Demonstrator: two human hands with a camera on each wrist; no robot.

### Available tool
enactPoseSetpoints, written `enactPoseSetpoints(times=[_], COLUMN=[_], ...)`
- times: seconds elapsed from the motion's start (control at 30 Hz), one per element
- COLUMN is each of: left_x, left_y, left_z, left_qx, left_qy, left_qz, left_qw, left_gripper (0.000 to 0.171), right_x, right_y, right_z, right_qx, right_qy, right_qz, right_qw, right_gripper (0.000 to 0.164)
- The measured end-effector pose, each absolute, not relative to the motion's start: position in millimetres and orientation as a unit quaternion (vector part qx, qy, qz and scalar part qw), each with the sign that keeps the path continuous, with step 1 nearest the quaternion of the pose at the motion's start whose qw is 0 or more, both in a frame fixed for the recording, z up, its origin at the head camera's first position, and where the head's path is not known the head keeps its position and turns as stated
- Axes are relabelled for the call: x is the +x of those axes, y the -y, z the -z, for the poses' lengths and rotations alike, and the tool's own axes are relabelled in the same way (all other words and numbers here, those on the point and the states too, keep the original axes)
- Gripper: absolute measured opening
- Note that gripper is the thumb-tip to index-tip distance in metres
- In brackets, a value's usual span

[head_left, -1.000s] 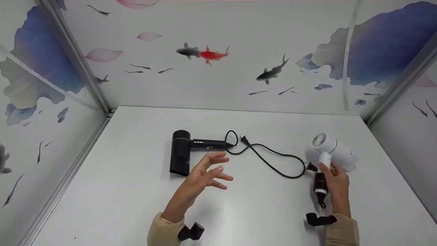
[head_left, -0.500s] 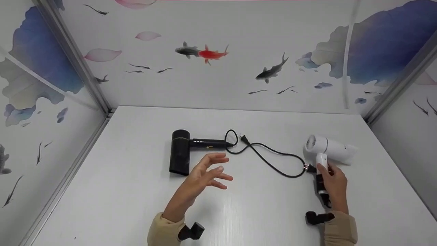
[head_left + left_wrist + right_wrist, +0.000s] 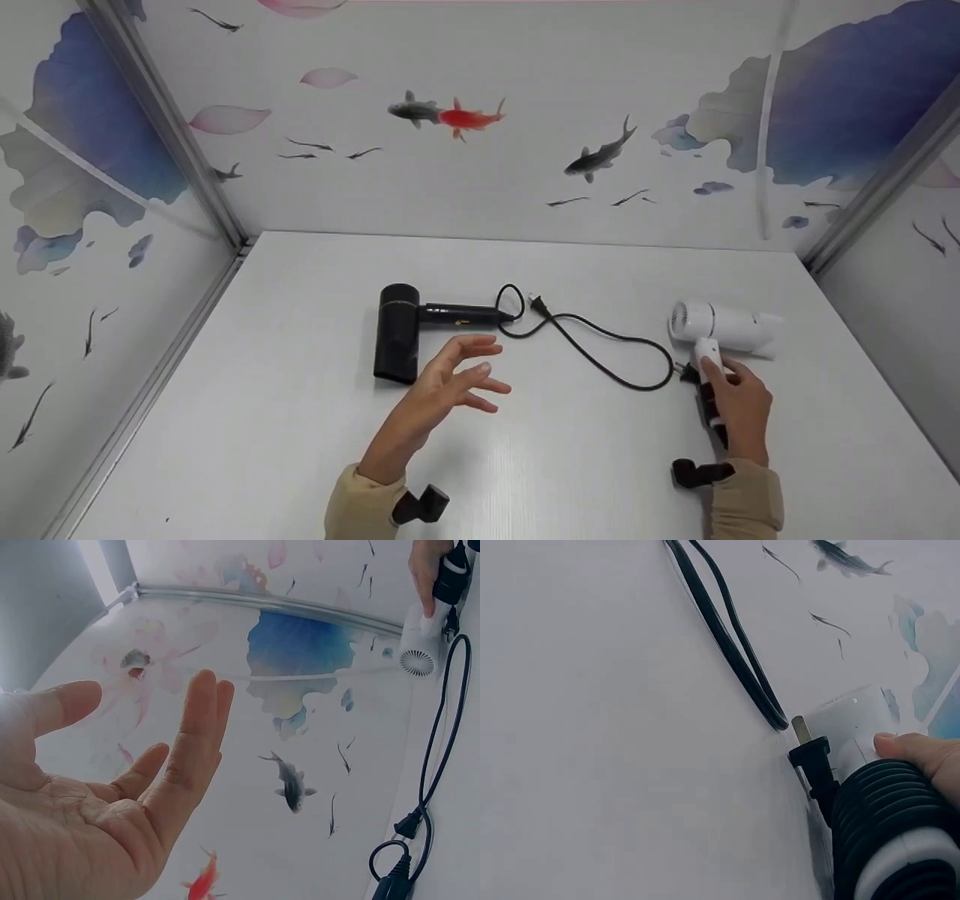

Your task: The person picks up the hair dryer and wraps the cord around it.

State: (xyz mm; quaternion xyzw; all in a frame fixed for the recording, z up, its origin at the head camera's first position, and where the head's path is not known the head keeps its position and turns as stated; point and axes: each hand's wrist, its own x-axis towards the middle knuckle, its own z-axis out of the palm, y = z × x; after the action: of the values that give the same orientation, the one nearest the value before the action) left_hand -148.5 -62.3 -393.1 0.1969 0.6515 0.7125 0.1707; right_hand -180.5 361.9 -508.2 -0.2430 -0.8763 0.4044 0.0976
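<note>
My right hand grips the white handle of a white hair dryer at the right of the table. The dryer's barrel lies sideways, its round grille facing left. Black ribbed windings with a white band surround the lower handle. Beside them a black two-prong plug sticks out. Left of that lies a black hair dryer, its handle pointing right towards its looped black cord. My left hand hovers just in front of the black dryer, fingers spread and holding nothing.
Both dryers lie on a white table. Printed panels with fish and petals rise behind it and at both sides. Another black plug rests beside the cord, near the black dryer's handle end.
The white hair dryer has turned, so its barrel now lies nearly level instead of slanting, and its grille end shifted slightly left. My right hand keeps hold of the handle; my left hand stayed put.
</note>
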Motion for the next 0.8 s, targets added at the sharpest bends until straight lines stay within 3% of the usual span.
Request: enactPoseSetpoints(times=[0.37,0.6,0.8], left_x=[-154,-161,-170], left_y=[72,81,88], left_z=[395,398,404], left_qx=[0.189,0.171,0.148], left_qy=[-0.664,-0.707,-0.747], left_qz=[-0.710,-0.682,-0.649], left_qw=[0.140,0.071,-0.003], left_gripper=[0.047,0.045,0.046], right_x=[-182,-177,-172], right_y=[-363,-360,-347], right_z=[509,489,461], right_qx=[-0.256,-0.232,-0.196], right_qy=[0.869,0.880,0.878], right_qz=[-0.416,-0.409,-0.419], right_qw=[0.075,0.070,0.125], right_gripper=[0.076,0.071,0.061])
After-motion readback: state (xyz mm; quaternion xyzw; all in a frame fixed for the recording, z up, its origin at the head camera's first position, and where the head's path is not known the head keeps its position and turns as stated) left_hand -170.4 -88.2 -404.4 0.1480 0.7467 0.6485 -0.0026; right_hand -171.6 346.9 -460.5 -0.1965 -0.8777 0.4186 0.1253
